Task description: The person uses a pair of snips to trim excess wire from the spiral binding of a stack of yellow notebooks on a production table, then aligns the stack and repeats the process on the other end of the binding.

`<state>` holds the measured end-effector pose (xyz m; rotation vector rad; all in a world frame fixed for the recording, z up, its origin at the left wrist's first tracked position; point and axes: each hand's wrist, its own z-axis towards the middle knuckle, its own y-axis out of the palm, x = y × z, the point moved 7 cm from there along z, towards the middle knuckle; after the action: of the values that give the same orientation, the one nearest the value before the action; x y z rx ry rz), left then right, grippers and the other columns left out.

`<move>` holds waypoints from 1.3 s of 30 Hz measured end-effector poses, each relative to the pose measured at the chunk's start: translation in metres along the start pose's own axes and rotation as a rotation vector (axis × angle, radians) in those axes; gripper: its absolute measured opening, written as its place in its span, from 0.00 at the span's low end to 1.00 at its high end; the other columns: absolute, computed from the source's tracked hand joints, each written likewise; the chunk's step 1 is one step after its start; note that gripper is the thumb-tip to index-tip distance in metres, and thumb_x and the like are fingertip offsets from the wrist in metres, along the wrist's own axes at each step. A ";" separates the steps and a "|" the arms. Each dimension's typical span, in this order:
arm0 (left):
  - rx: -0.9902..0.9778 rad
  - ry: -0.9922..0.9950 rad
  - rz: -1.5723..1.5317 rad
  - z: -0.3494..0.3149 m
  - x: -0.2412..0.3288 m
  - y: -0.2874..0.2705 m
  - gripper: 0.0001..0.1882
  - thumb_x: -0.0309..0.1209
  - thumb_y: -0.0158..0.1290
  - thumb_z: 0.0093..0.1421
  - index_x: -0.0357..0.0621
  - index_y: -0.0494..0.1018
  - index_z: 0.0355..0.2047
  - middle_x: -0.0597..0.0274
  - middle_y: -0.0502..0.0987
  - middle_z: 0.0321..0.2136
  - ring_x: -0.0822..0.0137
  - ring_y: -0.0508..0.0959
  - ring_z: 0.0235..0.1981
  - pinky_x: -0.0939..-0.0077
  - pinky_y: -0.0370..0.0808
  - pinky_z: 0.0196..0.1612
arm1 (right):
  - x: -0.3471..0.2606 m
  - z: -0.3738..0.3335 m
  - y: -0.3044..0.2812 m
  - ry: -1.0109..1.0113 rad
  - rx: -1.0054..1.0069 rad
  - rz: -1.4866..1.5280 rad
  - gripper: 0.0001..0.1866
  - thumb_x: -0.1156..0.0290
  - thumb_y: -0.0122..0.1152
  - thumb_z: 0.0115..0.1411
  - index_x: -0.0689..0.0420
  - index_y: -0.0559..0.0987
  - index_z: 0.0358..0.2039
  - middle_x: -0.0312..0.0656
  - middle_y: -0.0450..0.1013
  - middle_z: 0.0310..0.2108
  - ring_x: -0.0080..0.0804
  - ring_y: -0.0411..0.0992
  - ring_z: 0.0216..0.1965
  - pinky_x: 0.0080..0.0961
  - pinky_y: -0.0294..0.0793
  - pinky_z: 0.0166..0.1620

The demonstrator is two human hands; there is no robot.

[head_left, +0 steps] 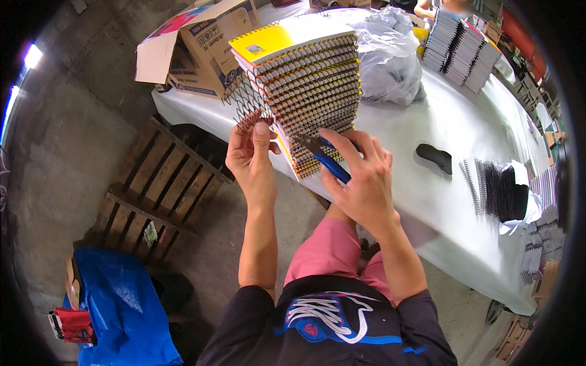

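Note:
A tall stack of spiral-bound notebooks (314, 85) with a yellow top cover stands at the table's near edge, its coiled spines facing me. Loose ends of the dark spiral wires (241, 100) stick out from the stack's left side. My left hand (253, 155) is closed there, thumb and fingers pinched at the lower wire ends. In my right hand (369, 177) is a pair of blue-handled cutting pliers (332, 166). The metal jaws lie against the lower spines near the stack's left corner; whether they grip a wire I cannot tell.
A cardboard box (210, 52) stands left of the stack, a clear plastic bag (390, 67) right of it. On the white-covered table (409, 131) lie a black object (434, 157) and bundled black spirals (503, 192). Another person's hand (425, 8) is beside far notebook stacks (461, 55). Wooden pallets (162, 177) lean lower left.

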<state>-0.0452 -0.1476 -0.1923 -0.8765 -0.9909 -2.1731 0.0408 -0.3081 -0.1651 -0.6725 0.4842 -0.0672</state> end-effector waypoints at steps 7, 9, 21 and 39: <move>0.028 -0.036 -0.035 0.002 0.001 -0.001 0.16 0.33 0.54 0.61 0.39 0.70 0.46 0.65 0.76 0.33 0.79 0.72 0.29 0.86 0.67 0.25 | -0.012 0.014 0.007 0.018 0.073 -0.080 0.25 0.62 0.66 0.45 0.44 0.74 0.47 0.38 0.69 0.38 0.38 0.69 0.41 0.40 0.61 0.43; 0.005 -0.026 -0.035 0.003 0.001 0.000 0.16 0.32 0.55 0.61 0.37 0.70 0.46 0.65 0.76 0.33 0.79 0.72 0.29 0.86 0.68 0.26 | -0.011 0.016 0.012 0.024 0.059 -0.053 0.24 0.62 0.66 0.45 0.46 0.74 0.45 0.38 0.69 0.38 0.38 0.70 0.40 0.39 0.63 0.42; 0.004 0.015 0.029 0.006 0.003 -0.003 0.14 0.30 0.56 0.60 0.33 0.73 0.42 0.60 0.78 0.33 0.76 0.76 0.31 0.85 0.72 0.29 | 0.010 0.022 0.026 0.069 0.010 0.076 0.15 0.61 0.65 0.47 0.55 0.76 0.32 0.45 0.73 0.25 0.48 0.74 0.25 0.42 0.74 0.29; -0.058 -0.029 0.021 0.007 0.003 -0.005 0.14 0.28 0.56 0.59 0.30 0.74 0.42 0.59 0.78 0.30 0.76 0.75 0.27 0.83 0.74 0.30 | -0.016 0.031 0.008 0.037 0.067 -0.124 0.19 0.63 0.68 0.42 0.51 0.74 0.36 0.38 0.71 0.32 0.37 0.71 0.37 0.37 0.65 0.39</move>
<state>-0.0481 -0.1403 -0.1891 -0.9434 -0.9324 -2.1866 0.0395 -0.2806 -0.1427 -0.6358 0.4731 -0.2119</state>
